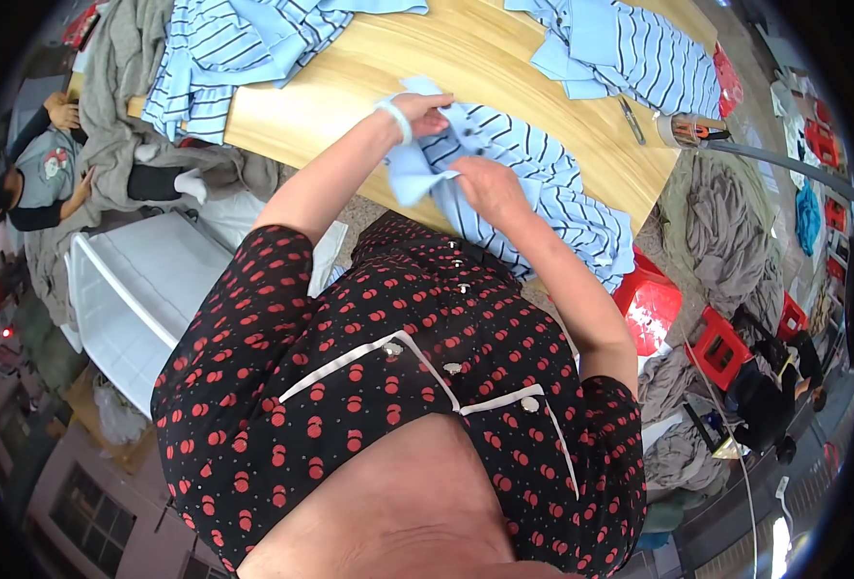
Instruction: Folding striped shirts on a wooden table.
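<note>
A light-blue shirt with dark stripes (581, 224) lies at the near edge of the wooden table (369, 72), partly hanging over it toward my body. Plain blue fabric, apparently its collar or placket, is lifted between my hands. My left hand (421, 114), with a pale band at the wrist, pinches the upper part of this fabric. Lower and to the right, my right hand (495, 191) is closed on the plain blue edge. Some fingertips are hidden by the hands and cloth.
More striped garments lie at the table's far left (244, 43) and far right (639, 53). A small metal tool (632, 121) rests near a tool holder (680, 129). A white bin (123, 289), red stool (651, 299) and grey cloth heaps flank me. Another person (46, 179) sits at left.
</note>
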`<state>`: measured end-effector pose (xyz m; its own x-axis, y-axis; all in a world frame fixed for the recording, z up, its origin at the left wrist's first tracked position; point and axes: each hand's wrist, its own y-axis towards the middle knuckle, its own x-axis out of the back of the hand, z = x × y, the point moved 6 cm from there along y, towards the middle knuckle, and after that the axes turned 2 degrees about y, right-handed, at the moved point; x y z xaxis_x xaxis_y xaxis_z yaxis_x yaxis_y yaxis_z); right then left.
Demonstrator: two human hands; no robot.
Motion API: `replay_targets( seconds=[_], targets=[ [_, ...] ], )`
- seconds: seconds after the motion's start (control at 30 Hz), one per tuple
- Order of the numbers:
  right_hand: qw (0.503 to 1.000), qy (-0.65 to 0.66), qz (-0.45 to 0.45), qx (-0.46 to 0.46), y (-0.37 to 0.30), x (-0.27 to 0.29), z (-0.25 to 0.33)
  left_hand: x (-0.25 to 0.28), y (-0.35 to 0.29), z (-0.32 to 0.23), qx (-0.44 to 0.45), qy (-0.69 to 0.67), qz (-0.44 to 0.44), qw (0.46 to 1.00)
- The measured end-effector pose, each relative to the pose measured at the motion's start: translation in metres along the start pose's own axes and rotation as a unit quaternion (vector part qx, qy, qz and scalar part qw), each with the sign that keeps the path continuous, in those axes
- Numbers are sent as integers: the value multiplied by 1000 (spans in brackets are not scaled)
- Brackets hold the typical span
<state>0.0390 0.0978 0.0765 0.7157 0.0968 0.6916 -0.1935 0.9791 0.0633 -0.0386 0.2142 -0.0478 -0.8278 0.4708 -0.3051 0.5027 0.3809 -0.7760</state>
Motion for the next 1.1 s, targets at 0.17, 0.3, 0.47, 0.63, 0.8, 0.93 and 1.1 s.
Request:
replay_targets(
  seconds=[0.17,0.3,0.47,0.63,0.8,0.93,1.1],
  targets=[
    [992,58,-46,98,21,29,63,-38,-68,-21,-79,-147,169,971],
    [987,96,-113,-65,15,25,14,-31,-65,9,-43,-113,110,987],
    [987,82,-101,-93,10,18,1,-36,-74,16,-65,-47,117,990],
    [987,44,-112,-111,6,11,-8,-37,-69,19,-84,39,33,995],
    [979,44,-108,-169,4,10,-17,-36,-59,32,-94,16,-112,989],
    [968,63,-140,-199,2,11,-25,-41,-54,43,-127,-49,-148,980],
    [960,75,-96,-252,-1,5,-29,-34,-50,54,-91,-4,-174,980]
  ],
)
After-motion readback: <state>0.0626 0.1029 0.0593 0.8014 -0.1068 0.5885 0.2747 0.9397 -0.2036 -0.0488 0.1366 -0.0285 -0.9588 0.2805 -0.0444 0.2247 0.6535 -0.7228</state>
